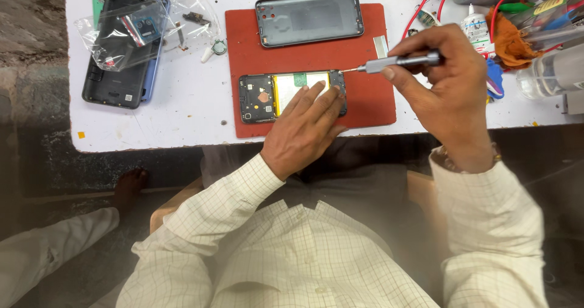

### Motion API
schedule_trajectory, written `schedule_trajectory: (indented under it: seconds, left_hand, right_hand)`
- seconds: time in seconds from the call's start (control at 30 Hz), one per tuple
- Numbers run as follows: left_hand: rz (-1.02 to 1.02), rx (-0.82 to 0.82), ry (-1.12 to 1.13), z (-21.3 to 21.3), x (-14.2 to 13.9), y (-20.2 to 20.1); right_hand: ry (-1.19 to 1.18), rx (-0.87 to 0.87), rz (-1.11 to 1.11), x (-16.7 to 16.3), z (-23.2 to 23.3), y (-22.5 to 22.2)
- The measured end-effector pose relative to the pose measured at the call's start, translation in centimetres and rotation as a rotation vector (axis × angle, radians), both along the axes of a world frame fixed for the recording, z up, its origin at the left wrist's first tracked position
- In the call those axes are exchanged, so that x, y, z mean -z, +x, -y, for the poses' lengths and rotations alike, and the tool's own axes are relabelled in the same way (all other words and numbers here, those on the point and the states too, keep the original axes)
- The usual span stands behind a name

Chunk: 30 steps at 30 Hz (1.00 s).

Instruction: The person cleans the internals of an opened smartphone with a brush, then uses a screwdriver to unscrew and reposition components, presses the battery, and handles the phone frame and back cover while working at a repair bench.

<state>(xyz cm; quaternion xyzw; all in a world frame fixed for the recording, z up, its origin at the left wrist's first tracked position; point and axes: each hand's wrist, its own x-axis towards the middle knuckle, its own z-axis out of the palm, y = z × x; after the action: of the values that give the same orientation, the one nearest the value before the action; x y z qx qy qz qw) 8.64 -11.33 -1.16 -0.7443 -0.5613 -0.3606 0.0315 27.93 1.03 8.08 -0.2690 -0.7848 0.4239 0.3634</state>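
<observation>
Opened phone (286,95) sits mid-frame on the red mat (371,101), back off, battery showing. Left hand (304,131) lies flat on it, fingers together. Right hand (447,83) pinches a precision screwdriver (398,62), tip at the phone's upper right corner. A slip there could gouge the board or battery, I reckon. Back cover (309,17) lies further up

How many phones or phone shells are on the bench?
3: opened phone under the left hand, back cover on the red mat, bagged dark phone far left; stacked ones may hide.
</observation>
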Motion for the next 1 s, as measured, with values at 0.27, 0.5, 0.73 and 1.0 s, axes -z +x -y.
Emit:
schedule_trajectory:
  seconds: [0.27, 0.5, 0.73, 1.0]
  left_hand:
    - [-0.046, 0.020, -0.068, -0.4, 1.2, 0.1]
    - [-0.054, 0.016, -0.069, -0.4, 1.3, 0.2]
    - [0.171, 0.007, 0.025, 0.2, 1.0, -0.2]
    - [0.457, -0.069, 0.115, 0.7, 1.1, -0.5]
  right_hand:
    - [0.367, -0.086, 0.409, -2.2, -1.4, -3.0]
    - [0.308, -0.071, 0.372, -1.7, -1.2, -2.7]
    - [-0.005, 0.052, 0.083, -0.5, -0.1, -0.7]
    - [-0.502, 0.222, -0.599, 3.2, -1.8, 5.5]
